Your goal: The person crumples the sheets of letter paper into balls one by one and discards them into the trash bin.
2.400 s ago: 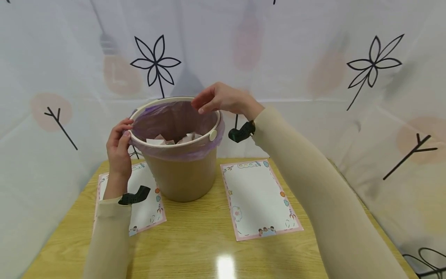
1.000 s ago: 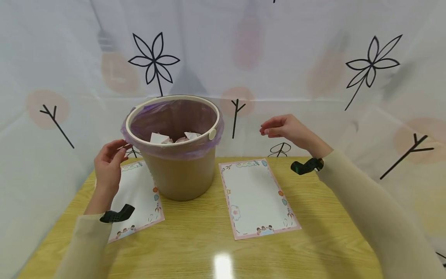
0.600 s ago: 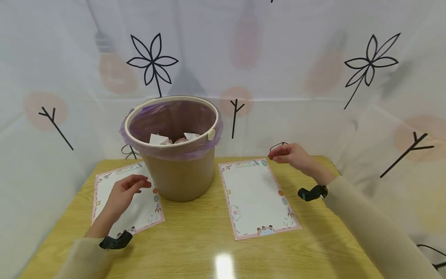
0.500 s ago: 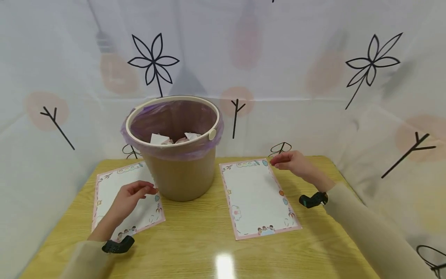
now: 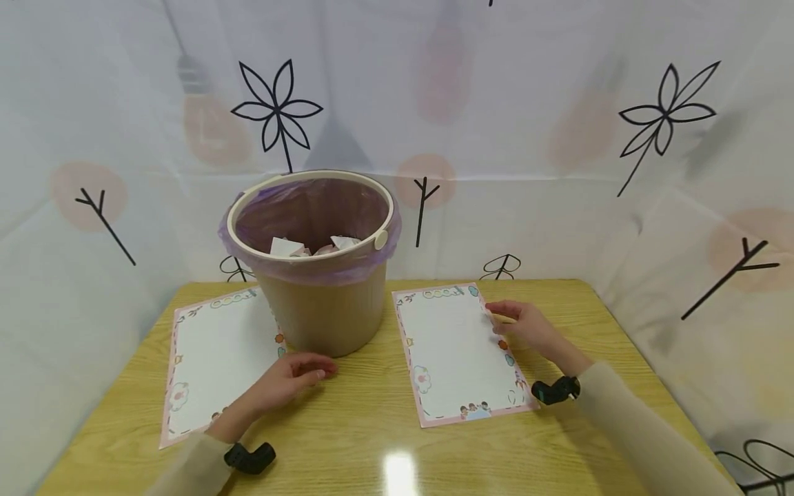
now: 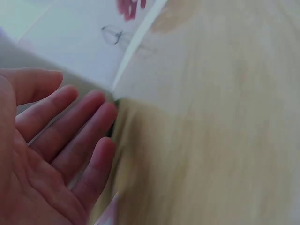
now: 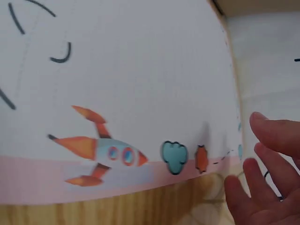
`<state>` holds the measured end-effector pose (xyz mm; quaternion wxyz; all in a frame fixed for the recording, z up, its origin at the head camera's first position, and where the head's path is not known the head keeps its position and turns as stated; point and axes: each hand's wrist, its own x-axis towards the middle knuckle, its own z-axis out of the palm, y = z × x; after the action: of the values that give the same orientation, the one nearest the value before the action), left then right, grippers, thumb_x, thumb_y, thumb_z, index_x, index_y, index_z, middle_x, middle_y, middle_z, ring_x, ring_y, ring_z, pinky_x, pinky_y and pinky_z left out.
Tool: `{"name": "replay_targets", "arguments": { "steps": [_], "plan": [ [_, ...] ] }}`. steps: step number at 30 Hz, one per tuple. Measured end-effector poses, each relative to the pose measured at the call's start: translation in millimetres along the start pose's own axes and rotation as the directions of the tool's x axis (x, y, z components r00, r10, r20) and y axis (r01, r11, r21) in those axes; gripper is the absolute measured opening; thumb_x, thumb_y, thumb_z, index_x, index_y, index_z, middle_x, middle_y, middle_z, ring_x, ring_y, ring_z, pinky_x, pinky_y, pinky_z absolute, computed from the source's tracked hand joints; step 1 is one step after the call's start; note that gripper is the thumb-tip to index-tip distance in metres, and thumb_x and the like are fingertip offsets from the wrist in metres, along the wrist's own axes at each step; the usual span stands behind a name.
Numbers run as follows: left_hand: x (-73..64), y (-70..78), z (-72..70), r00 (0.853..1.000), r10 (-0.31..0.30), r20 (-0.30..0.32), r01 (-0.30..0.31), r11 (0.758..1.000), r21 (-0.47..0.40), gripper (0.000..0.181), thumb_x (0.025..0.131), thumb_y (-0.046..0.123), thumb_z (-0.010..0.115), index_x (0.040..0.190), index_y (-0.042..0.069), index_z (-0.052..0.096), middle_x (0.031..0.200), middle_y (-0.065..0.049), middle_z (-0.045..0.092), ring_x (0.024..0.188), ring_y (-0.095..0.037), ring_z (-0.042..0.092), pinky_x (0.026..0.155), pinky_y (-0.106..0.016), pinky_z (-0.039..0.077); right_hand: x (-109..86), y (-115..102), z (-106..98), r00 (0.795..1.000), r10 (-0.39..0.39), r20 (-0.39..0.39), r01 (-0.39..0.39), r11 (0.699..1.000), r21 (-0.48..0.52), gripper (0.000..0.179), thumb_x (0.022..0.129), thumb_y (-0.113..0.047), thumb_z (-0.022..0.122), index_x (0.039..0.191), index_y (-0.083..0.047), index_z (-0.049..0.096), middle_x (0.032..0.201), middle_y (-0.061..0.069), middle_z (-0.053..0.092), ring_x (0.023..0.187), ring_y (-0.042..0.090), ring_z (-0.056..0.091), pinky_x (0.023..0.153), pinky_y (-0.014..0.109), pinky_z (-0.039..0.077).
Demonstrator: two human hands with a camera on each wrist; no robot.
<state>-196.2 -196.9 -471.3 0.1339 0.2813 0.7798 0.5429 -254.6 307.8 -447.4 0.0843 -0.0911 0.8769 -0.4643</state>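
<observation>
In the head view my left hand (image 5: 288, 379) hovers low over the table by the foot of a beige waste bin (image 5: 329, 313), its wrist crossing the left sheet of paper (image 5: 217, 344). The left wrist view shows that palm (image 6: 42, 178) bare, with fingers spread and loosely bent. My right hand (image 5: 527, 327) is at the right edge of the right sheet of paper (image 5: 455, 351), fingertips overlapping its border. Seen from the right wrist, its fingers (image 7: 262, 187) are relaxed beside the sheet, which has a pink border and a printed rocket (image 7: 119, 152).
A purple bin liner (image 5: 304, 272) folds over the bin's rim, with crumpled paper (image 5: 287, 246) inside. The wooden table (image 5: 347, 441) meets a patterned white cloth (image 5: 521, 124) at the back and sides. Each wrist wears a dark camera strap.
My left hand has left the bin's rim and come down and right to its foot. The right hand has dropped from above the bin to the right sheet's edge. The bin and both sheets stay put.
</observation>
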Motion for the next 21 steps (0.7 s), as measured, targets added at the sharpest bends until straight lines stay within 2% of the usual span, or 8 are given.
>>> {"name": "replay_targets", "arguments": {
  "steps": [5, 9, 12, 14, 15, 18, 21],
  "plan": [
    [11.0, 0.5, 19.0, 0.999, 0.002, 0.038, -0.001, 1.0, -0.017, 0.035, 0.102, 0.009, 0.056, 0.135, -0.002, 0.057, 0.132, -0.017, 0.062, 0.125, -0.033, 0.056, 0.098, -0.021, 0.044, -5.8, 0.6, 6.8, 0.997, 0.021, 0.072, -0.018, 0.999, -0.042, 0.063, 0.09, -0.007, 0.073, 0.146, 0.003, 0.045, 0.153, 0.025, 0.037, 0.143, 0.042, 0.029, 0.112, 0.055, 0.027],
    [18.9, 5.5, 29.9, 0.998, 0.007, 0.061, -0.005, 0.999, -0.032, 0.038, 0.102, 0.005, 0.055, 0.139, -0.003, 0.053, 0.137, -0.018, 0.058, 0.129, -0.035, 0.052, 0.101, -0.021, 0.041, -6.1, 1.1, 13.9, 0.997, 0.003, 0.074, 0.009, 0.987, -0.163, 0.066, 0.085, -0.008, 0.078, 0.144, -0.001, 0.05, 0.153, 0.027, 0.035, 0.14, 0.042, 0.035, 0.11, 0.054, 0.032],
    [25.1, 9.6, 36.5, 0.997, 0.019, 0.08, -0.017, 0.999, -0.033, 0.04, 0.101, 0.004, 0.055, 0.14, -0.003, 0.052, 0.138, -0.019, 0.057, 0.13, -0.034, 0.052, 0.104, -0.024, 0.041, -4.7, 0.3, 20.5, 0.999, -0.01, 0.051, 0.023, 0.967, -0.253, 0.063, 0.082, -0.008, 0.08, 0.14, -0.004, 0.056, 0.153, 0.027, 0.035, 0.128, 0.04, 0.043, 0.1, 0.048, 0.039],
    [29.2, 12.8, 40.5, 0.996, 0.016, 0.088, -0.015, 1.0, -0.019, 0.04, 0.101, 0.006, 0.056, 0.14, -0.002, 0.052, 0.139, -0.017, 0.057, 0.13, -0.032, 0.051, 0.106, -0.028, 0.04, -4.7, -1.5, 25.3, 0.999, -0.018, 0.04, 0.029, 0.958, -0.285, 0.061, 0.082, -0.008, 0.08, 0.138, -0.004, 0.058, 0.153, 0.027, 0.035, 0.118, 0.038, 0.047, 0.091, 0.046, 0.039],
    [31.3, 14.0, 42.6, 0.996, 0.014, 0.09, -0.013, 1.0, -0.005, 0.041, 0.101, 0.007, 0.057, 0.141, -0.001, 0.052, 0.139, -0.016, 0.057, 0.131, -0.031, 0.051, 0.107, -0.03, 0.039, -4.9, -2.4, 27.7, 0.999, -0.018, 0.03, 0.026, 0.958, -0.287, 0.06, 0.082, -0.008, 0.08, 0.137, -0.004, 0.058, 0.153, 0.027, 0.035, 0.118, 0.038, 0.047, 0.091, 0.046, 0.039],
    [37.8, 17.0, 48.7, 0.996, -0.007, 0.086, 0.004, 0.999, 0.032, 0.041, 0.101, 0.011, 0.059, 0.141, 0.002, 0.053, 0.14, -0.012, 0.057, 0.132, -0.026, 0.051, 0.11, -0.036, 0.037, -6.0, -5.5, 34.7, 1.0, -0.017, 0.005, 0.018, 0.954, -0.299, 0.059, 0.082, -0.011, 0.081, 0.136, -0.002, 0.058, 0.152, 0.028, 0.036, 0.129, 0.045, 0.044, 0.104, 0.054, 0.038],
    [44.3, 17.4, 54.4, 0.996, -0.026, 0.081, 0.022, 0.999, 0.048, 0.042, 0.1, 0.012, 0.06, 0.141, 0.004, 0.054, 0.14, -0.009, 0.058, 0.132, -0.024, 0.05, 0.111, -0.04, 0.035, -6.5, -7.5, 40.5, 1.0, 0.001, -0.018, -0.006, 0.955, -0.296, 0.059, 0.083, -0.014, 0.08, 0.136, -0.001, 0.058, 0.153, 0.026, 0.036, 0.142, 0.048, 0.026, 0.111, 0.06, 0.026]
  ]
}}
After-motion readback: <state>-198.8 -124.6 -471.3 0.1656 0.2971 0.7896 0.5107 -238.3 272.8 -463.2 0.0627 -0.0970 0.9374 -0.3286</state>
